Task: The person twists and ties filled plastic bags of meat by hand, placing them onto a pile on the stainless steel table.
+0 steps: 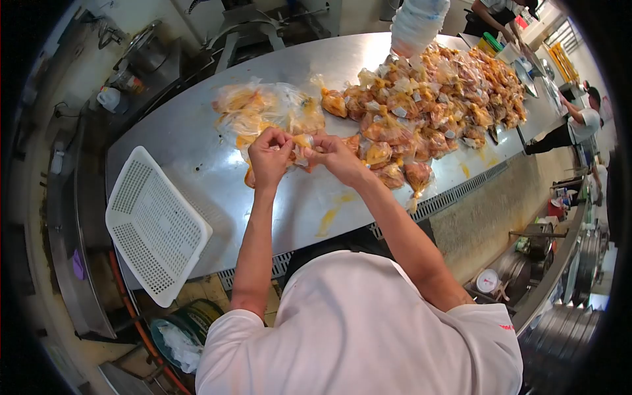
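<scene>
**My left hand [270,158] and right hand [336,158] pinch a plastic bag [303,141] over the steel table [178,135]**

The table spreads out in front of me, its long near edge by my waist. A big pile of filled bags [421,108] covers much of the table's right half, orange-brown food showing through the clear plastic. Toward the table's right end, well apart from me, stands a person in a white top [582,125]. A white perforated basket [155,224] sits at the table's left end, out past my left forearm. Below the table's near left corner, a green bin [207,315] holds crumpled clear plastic. A looser cluster of bags [247,105], yellow-orange inside, lies on the table's middle, just beyond my left hand. At the table's far edge, next to the pile, is a bundle of clear plastic [418,26].

My hands nearly meet over the table's middle. The left is closed, fingers bent, thumb and fingertips nipping the plastic; the right is closed too, fingers curled on the same plastic. The plastic bag is right between them, touching both. My fingers are in the way of most of it, so I can't tell how its lower part rests on the table. Nearer the table's near edge, between my forearms, runs a yellow smear [326,221].
</scene>
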Demonstrator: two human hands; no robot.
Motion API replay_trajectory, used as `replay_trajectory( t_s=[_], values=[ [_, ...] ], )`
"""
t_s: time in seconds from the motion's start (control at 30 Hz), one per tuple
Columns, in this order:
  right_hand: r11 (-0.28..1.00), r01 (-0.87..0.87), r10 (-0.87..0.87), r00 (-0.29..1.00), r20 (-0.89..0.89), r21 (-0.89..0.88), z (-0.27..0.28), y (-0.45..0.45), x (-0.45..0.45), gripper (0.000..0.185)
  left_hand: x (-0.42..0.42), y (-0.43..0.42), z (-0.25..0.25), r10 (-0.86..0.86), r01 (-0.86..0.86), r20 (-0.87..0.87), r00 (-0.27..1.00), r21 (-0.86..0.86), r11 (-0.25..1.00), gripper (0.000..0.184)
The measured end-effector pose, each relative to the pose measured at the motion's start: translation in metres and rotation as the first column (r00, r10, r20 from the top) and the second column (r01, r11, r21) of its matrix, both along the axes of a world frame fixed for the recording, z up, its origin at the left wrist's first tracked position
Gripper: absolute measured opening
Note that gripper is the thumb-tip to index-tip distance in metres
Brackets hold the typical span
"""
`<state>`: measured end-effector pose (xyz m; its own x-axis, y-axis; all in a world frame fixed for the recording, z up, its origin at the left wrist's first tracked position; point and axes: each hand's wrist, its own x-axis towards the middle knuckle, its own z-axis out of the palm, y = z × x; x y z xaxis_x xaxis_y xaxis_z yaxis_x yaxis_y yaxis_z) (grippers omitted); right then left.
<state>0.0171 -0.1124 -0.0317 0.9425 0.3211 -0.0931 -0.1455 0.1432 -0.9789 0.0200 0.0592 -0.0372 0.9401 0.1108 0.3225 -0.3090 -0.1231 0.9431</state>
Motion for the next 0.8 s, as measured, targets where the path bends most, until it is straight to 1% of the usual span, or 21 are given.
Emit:
replay_trajectory(
  t_s=[0.03,0.1,0.13,0.17,0.2,0.23,0.27,0.3,0.33,0.37,0.4,0.43,0.5,0.53,0.57,0.6,0.63,0.67,0.7,0.73,0.8],
  values=[
    [0.989,-0.062,0.063,0.998,0.0,0.136,0.002,-0.002,0.0,0.01,-0.003,-0.004,0.005,-0.006,0.006,-0.001,1.0,0.0,1.0,0.019],
    [0.997,0.007,-0.01,0.999,0.038,0.081,0.003,-0.007,-0.001,0.009,-0.012,-0.017,0.018,0.043,-0.121,0.216,0.975,0.359,0.925,0.016],
    [0.997,0.069,-0.071,0.995,0.073,0.029,0.0,-0.01,-0.004,0.009,-0.018,-0.023,0.027,0.045,-0.12,0.213,0.976,0.355,0.927,0.016],
    [0.998,0.065,-0.066,0.995,0.07,0.025,-0.002,-0.015,-0.007,0.009,-0.024,-0.028,0.035,-0.01,-0.05,0.168,0.986,0.344,0.938,0.013],
    [0.978,0.164,-0.137,0.97,0.199,-0.125,-0.005,-0.021,-0.009,0.011,-0.027,-0.033,0.038,-0.062,0.016,0.127,0.99,0.329,0.944,0.011],
    [0.927,0.274,-0.181,0.926,0.332,-0.256,-0.008,-0.024,-0.012,0.013,-0.028,-0.036,0.034,-0.051,0.008,0.125,0.991,0.327,0.945,0.011],
    [0.93,0.26,-0.168,0.929,0.33,-0.259,-0.013,-0.024,-0.018,0.013,-0.029,-0.038,0.027,-0.035,0.026,0.024,0.999,0.318,0.948,0.01],
    [0.925,0.325,-0.232,0.894,0.383,-0.196,-0.015,-0.021,-0.027,0.017,-0.031,-0.041,0.019,-0.015,0.038,-0.079,0.997,0.305,0.952,0.009],
    [0.916,0.381,-0.295,0.854,0.43,-0.128,-0.017,-0.018,-0.034,0.02,-0.034,-0.047,0.011,0.008,0.018,-0.083,0.997,0.305,0.952,0.009],
    [0.924,0.36,-0.276,0.861,0.427,-0.126,-0.02,-0.02,-0.038,0.02,-0.036,-0.057,0.003,-0.018,0.0,0.048,0.999,0.335,0.942,0.01],
    [0.87,0.42,-0.235,0.815,0.53,-0.259,-0.025,-0.029,-0.038,0.022,-0.037,-0.065,0.0,-0.05,-0.02,0.181,0.982,0.364,0.931,0.01],
    [0.788,0.489,-0.177,0.762,0.623,-0.374,-0.028,-0.038,-0.036,0.023,-0.045,-0.073,0.009,-0.033,-0.037,0.184,0.982,0.365,0.93,0.01],
    [0.76,0.491,-0.165,0.78,0.604,-0.426,-0.011,-0.052,-0.033,0.025,-0.071,-0.086,0.034,-0.299,0.254,0.115,0.947,0.299,0.92,0.008],
    [0.722,0.503,-0.165,0.792,0.588,-0.475,-0.005,-0.059,-0.029,0.028,-0.065,-0.08,0.03,-0.292,0.248,0.112,0.95,0.3,0.921,0.008],
    [0.726,0.501,-0.164,0.791,0.589,-0.471,-0.008,-0.065,-0.02,0.028,-0.049,-0.07,0.024,-0.259,0.236,0.045,0.965,0.288,0.928,0.008],
    [0.652,0.58,-0.235,0.768,0.596,-0.489,-0.014,-0.072,-0.009,0.029,-0.033,-0.058,0.018,-0.229,0.226,-0.022,0.973,0.276,0.934,0.009],
    [0.568,0.651,-0.303,0.734,0.607,-0.504,-0.016,-0.078,-0.003,0.03,-0.02,-0.042,0.012,-0.131,0.146,-0.076,0.988,0.247,0.958,0.014],
    [0.569,0.654,-0.303,0.73,0.613,-0.498,-0.01,-0.083,-0.001,0.03,-0.003,-0.022,0.006,-0.033,0.061,-0.129,0.991,0.221,0.973,0.02],
    [0.561,0.68,-0.327,0.705,0.629,-0.471,-0.002,-0.087,-0.002,0.03,0.015,0.005,-0.011,0.116,-0.108,-0.003,0.993,0.352,0.93,0.025],
    [0.551,0.705,-0.353,0.682,0.641,-0.447,0.002,-0.088,-0.004,0.03,0.031,0.035,-0.032,0.243,-0.279,0.137,0.96,0.455,0.846,0.031],
    [0.602,0.664,-0.34,0.716,0.61,-0.444,0.0,-0.086,-0.008,0.031,0.058,0.081,-0.057,0.515,-0.443,0.121,0.849,0.694,0.568,0.036]
  ],
)
